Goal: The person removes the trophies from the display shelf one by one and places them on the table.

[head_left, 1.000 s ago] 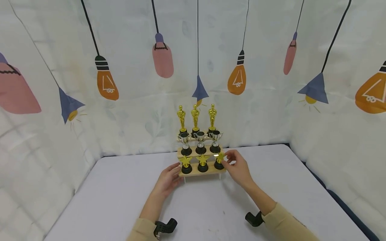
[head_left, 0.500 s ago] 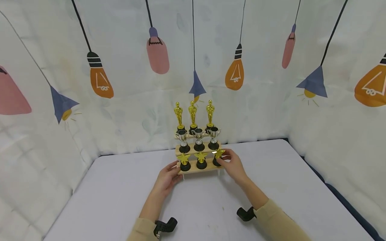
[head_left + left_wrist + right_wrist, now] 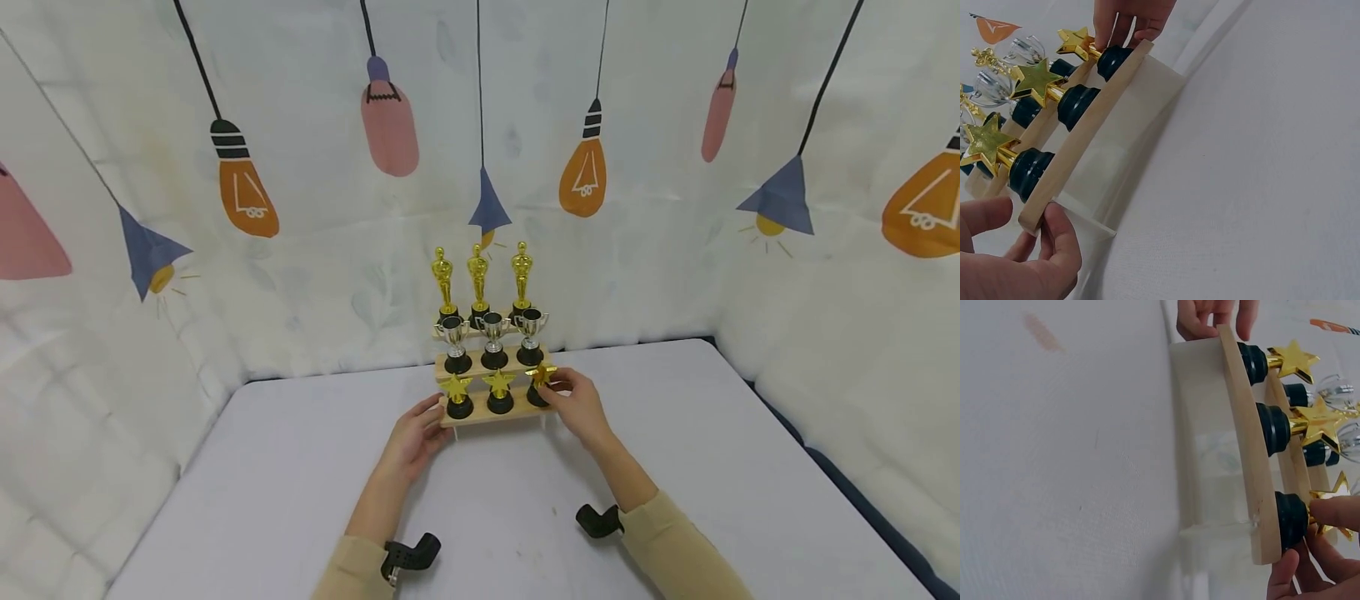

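Note:
A three-tier display stand (image 3: 487,417) with wooden shelves stands on the table. Gold star trophies on black bases line its front tier, among them the middle star trophy (image 3: 499,392) and the left star trophy (image 3: 991,150). My left hand (image 3: 415,437) grips the left end of the front shelf, fingers at its underside. At the other end, my right hand (image 3: 581,408) pinches the right star trophy (image 3: 1291,519) by its stem, just above the base. That trophy stands on the shelf, its star partly hidden behind my fingers.
Silver cup trophies (image 3: 493,333) fill the middle tier, and gold figure trophies (image 3: 478,279) the top one. A white cloth covers the table (image 3: 300,467). Close behind the stand hangs a backdrop (image 3: 330,275) printed with lamps.
The right star trophy has turned on its spot in my right hand, its star now angled differently. My right hand has closed in on it. My left hand keeps its grip.

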A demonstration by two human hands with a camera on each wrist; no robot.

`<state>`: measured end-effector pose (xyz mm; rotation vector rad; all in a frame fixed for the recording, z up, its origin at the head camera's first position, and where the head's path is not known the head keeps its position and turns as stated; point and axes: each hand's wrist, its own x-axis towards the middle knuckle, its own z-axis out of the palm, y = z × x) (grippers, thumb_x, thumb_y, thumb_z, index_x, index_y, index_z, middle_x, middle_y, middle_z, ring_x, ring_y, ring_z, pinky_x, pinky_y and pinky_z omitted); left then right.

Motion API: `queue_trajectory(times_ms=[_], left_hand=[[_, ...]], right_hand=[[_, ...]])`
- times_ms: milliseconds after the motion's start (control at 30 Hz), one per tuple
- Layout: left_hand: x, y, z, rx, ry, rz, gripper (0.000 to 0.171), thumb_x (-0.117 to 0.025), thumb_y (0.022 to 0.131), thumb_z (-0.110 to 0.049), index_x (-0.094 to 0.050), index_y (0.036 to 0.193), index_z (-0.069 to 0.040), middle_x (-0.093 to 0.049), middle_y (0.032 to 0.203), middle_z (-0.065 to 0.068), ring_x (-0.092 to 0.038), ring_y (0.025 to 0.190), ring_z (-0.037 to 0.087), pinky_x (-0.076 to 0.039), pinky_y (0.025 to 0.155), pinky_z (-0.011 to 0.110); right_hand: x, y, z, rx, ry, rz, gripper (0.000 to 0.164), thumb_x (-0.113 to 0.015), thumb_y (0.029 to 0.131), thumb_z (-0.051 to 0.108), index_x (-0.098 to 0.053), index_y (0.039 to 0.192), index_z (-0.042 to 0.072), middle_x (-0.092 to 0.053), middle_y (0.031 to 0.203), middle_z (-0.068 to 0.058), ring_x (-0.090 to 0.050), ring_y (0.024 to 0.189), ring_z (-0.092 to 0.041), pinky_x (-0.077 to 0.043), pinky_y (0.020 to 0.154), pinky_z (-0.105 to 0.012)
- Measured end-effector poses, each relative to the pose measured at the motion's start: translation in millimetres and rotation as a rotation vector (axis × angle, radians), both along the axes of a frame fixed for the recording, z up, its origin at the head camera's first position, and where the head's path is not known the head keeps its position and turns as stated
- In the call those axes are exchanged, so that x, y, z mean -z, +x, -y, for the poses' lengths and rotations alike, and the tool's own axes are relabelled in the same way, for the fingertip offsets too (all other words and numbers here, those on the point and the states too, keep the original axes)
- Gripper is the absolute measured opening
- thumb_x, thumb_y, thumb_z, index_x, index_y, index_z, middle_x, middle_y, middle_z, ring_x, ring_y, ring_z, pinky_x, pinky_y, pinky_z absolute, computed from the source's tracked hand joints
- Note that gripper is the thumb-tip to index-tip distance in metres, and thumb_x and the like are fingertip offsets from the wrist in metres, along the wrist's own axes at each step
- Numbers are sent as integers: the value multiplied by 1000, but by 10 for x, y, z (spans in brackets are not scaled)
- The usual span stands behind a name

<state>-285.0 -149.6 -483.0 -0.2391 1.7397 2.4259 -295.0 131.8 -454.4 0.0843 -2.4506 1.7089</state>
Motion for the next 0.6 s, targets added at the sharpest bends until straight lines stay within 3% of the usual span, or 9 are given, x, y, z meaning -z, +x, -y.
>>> queue_trajectory(times_ms=[300,467,600], left_hand=[[15,-4,29,18,18,5,52,-52,105,-2,-37,154,4,-47,146,28,-62,107,19,-55,86,30],[-1,12,42,9,30,8,53,-52,104,-4,-35,154,5,-45,148,31,-61,110,22,-55,86,29],[5,15,45,25,20,-15,53,-51,105,-2,-34,154,7,-46,146,30,-61,108,20,-56,87,30]], right_hand=[[27,-13,-12,-32,52,-13,28,-74,94,7,-68,119,-2,-69,112,-14,-62,108,-30,-55,82,-38],[38,-43,-15,-54,97,-17,34,-77,91,9,-67,122,0,-68,115,-12,-61,111,-30,-53,90,-45],[42,-58,-34,-62,158,-26,40,-79,88,8,-66,125,0,-68,116,-13,-61,111,-30,-54,88,-44]])
